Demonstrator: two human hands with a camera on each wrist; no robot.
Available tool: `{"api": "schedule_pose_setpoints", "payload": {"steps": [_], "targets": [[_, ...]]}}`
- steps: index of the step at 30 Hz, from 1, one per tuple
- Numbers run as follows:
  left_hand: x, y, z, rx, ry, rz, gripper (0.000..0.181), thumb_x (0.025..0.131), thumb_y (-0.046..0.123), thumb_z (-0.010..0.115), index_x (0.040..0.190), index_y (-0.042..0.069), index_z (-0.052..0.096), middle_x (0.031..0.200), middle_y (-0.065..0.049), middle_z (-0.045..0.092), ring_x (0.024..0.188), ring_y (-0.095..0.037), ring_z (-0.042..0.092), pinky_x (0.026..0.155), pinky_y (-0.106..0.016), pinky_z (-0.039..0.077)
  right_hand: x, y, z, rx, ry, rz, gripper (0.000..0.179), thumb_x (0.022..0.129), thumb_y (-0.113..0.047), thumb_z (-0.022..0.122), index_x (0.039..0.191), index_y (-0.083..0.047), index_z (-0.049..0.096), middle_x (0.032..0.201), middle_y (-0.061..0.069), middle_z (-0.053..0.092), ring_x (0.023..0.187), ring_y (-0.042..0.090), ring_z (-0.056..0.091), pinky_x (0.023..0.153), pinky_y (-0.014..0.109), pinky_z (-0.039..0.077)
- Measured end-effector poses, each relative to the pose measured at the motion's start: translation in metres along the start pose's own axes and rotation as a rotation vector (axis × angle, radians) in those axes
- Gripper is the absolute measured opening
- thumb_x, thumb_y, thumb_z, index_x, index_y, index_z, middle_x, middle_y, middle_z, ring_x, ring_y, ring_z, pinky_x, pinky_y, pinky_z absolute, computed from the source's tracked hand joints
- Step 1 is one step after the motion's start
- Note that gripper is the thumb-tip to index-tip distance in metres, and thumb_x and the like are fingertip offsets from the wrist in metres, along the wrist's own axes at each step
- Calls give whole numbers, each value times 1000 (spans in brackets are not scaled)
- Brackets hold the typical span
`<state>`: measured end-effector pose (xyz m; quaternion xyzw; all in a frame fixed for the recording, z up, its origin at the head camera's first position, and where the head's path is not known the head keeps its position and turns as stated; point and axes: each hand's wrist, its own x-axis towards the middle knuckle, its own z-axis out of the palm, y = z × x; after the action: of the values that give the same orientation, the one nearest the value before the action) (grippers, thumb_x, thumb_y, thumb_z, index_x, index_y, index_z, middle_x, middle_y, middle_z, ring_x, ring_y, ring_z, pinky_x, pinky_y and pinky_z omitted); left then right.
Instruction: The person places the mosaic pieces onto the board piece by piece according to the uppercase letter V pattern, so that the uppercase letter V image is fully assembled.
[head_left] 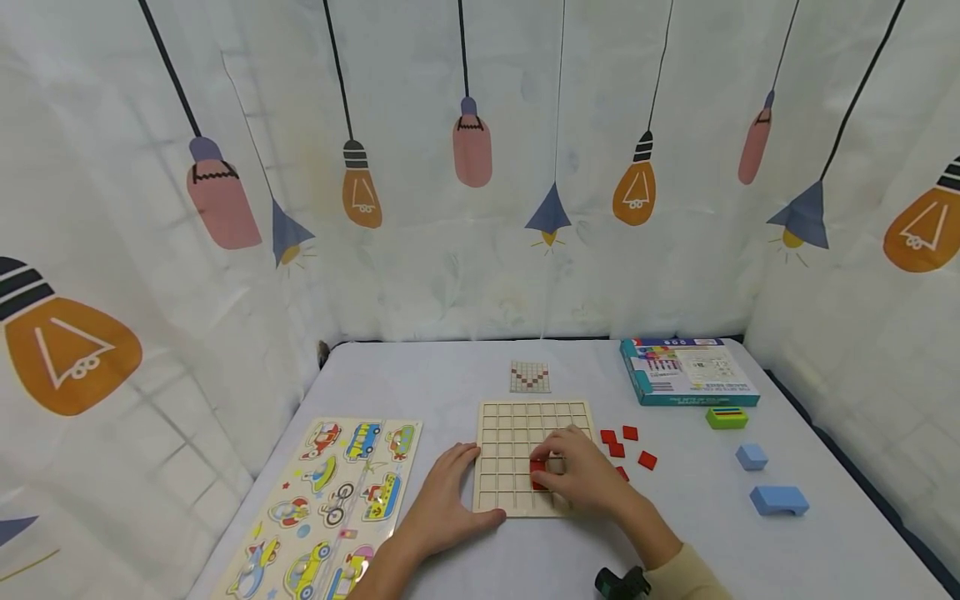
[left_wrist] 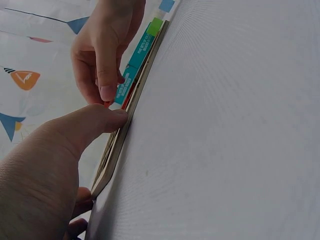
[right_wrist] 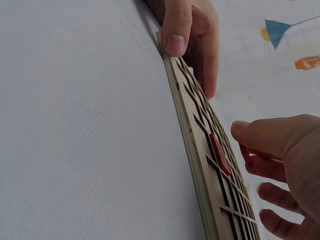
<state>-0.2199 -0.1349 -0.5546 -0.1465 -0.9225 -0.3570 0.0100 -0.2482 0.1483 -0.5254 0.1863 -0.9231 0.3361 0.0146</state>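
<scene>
A pale wooden grid board (head_left: 510, 433) lies flat on the white-covered table. Around its near left corner spreads my left hand (head_left: 453, 504), fingers along the left side and thumb touching the near edge. My right hand (head_left: 581, 475) is over the right part of the board, pinching a small red square tile (right_wrist: 245, 154) between thumb and forefinger. Just below, another red tile (right_wrist: 220, 154) sits on the grid, partly hidden by fingers in the head view. Several loose red tiles (head_left: 647, 460) lie right of the board. Behind it is a small pattern card (head_left: 529, 377).
A vehicle picture puzzle board (head_left: 311, 454) lies on the left. At the back right is a teal-and-white box (head_left: 693, 375). In front of it stand a green block (head_left: 726, 418) and two blue blocks (head_left: 752, 456). Fabric walls with lamp prints surround the table.
</scene>
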Motion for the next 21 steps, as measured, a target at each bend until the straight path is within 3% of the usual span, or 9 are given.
{"api": "schedule_pose_setpoints", "payload": {"steps": [7,17,21], "targets": [[0,1,0,-1,-2,-1,112,74,70,93,163,14,54,172,-4,49,166,-32,38,134,-60,39,7,-4,5,-24,28,-7,23,93,-37,91,114,-30,84,107,-19,72,109,10,54,91,31,60],[0,1,0,2,0,1,112,74,70,93,163,14,54,171,-4,49,166,-32,38,134,-61,38,18,1,16,-26,-1,-26,22,94,-39,90,114,-32,84,109,-21,70,112,9,55,104,45,59],[0,-1,0,7,0,5,113,74,71,92,164,14,53,172,-3,49,166,-32,38,134,-60,38,21,2,20,-41,2,-39,21,94,-40,91,113,-33,84,112,-21,72,111,8,55,103,43,57]]}}
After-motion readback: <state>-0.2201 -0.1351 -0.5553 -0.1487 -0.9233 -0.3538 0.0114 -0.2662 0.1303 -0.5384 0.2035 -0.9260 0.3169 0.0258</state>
